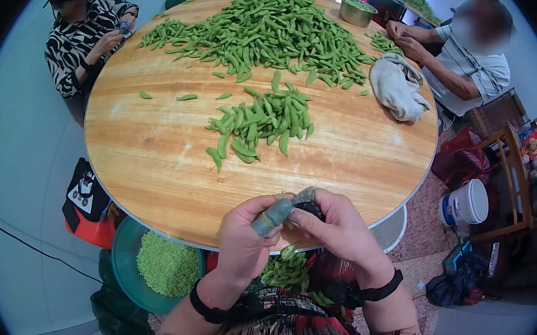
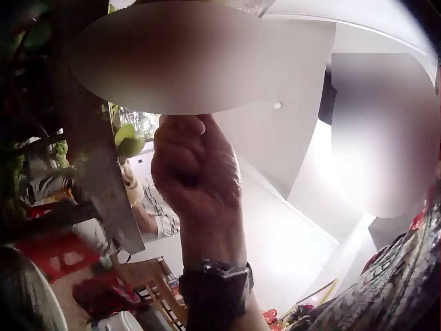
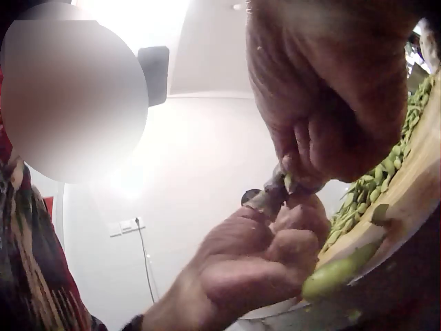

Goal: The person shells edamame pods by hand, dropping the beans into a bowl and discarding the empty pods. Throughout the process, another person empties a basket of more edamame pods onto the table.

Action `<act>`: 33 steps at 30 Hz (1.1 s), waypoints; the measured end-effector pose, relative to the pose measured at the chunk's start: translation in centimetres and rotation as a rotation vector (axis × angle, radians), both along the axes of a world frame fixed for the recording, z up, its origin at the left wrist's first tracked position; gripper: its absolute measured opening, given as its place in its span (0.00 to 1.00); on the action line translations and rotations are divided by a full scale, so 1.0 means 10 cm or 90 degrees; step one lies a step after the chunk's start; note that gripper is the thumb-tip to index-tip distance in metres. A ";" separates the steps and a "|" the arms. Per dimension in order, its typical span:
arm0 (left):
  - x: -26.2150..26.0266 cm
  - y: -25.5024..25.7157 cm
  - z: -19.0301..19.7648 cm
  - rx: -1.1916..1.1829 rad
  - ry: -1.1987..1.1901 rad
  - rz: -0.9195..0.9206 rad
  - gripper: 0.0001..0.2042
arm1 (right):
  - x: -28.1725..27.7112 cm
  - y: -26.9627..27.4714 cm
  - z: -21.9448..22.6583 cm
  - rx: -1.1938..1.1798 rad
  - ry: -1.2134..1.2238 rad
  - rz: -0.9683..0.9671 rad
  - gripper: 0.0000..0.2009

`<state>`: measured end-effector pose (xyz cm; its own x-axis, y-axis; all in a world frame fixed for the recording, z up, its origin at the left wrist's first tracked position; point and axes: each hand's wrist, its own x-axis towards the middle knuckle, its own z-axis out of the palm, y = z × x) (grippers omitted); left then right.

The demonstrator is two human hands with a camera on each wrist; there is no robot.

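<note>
My two hands meet over the table's near edge in the head view. The left hand (image 1: pixel 246 230) wears a grey-green thumb cover (image 1: pixel 270 217) with a yellow band. Dark grey covering shows at the fingertips of the right hand (image 1: pixel 338 229). In the right wrist view, both hands pinch a small green edamame pod (image 3: pixel 288 183), mostly hidden by their fingertips. Another green pod (image 3: pixel 341 269) appears just beside the left hand's curled fingers there. Ahead of the hands, a small pile of edamame pods (image 1: pixel 267 119) lies on the round wooden table (image 1: pixel 145 168).
A large heap of pods (image 1: pixel 275 32) covers the table's far side. A grey cloth (image 1: pixel 397 89) and a metal bowl (image 1: pixel 357 12) sit at the right. Below the left edge, a green basin (image 1: pixel 122 260) holds shelled beans. Other people sit around the table. A white bucket (image 1: pixel 465 204) stands right.
</note>
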<state>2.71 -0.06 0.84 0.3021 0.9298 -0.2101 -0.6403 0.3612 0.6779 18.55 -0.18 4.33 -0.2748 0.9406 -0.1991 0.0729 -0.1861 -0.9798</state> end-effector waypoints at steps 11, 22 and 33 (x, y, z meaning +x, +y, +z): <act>-0.05 0.00 0.01 0.069 0.089 0.051 0.06 | 0.05 -0.09 0.00 -0.195 0.180 0.113 0.14; -0.14 0.02 -0.02 0.033 -0.123 -0.119 0.02 | 0.02 -0.15 -0.08 -0.346 0.399 0.083 0.08; 0.21 0.07 -0.02 0.090 0.050 0.127 0.11 | -0.14 0.13 -0.17 -0.120 0.159 -0.110 0.11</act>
